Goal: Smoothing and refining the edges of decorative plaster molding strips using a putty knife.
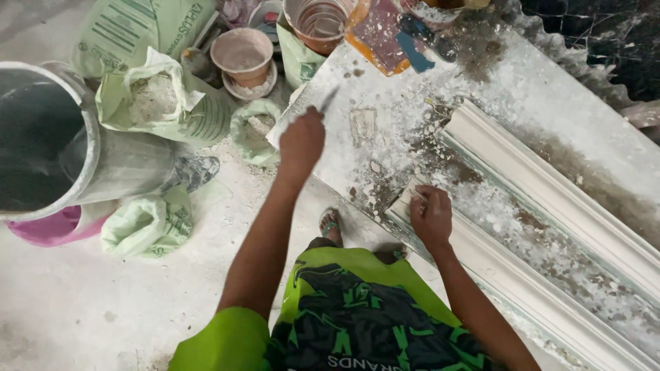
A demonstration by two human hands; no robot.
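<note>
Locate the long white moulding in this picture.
In the head view, the white moulding lies diagonally along the dusty table, right of centre, its near end under the right hand.

Plaster-splattered worktable (385, 130) bearing a long white moulding (550, 199) and dried flakes; dusty floor (89, 309) carrying green sacks (161, 99), possibly of plaster, and a bucket (62, 151).

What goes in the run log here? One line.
left hand: holds scraper over table | right hand: presses on moulding | bags on floor

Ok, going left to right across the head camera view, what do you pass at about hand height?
Grey bucket → open green sack of white powder → left hand holding a scraper → right hand → white plaster cornice moulding.
</note>
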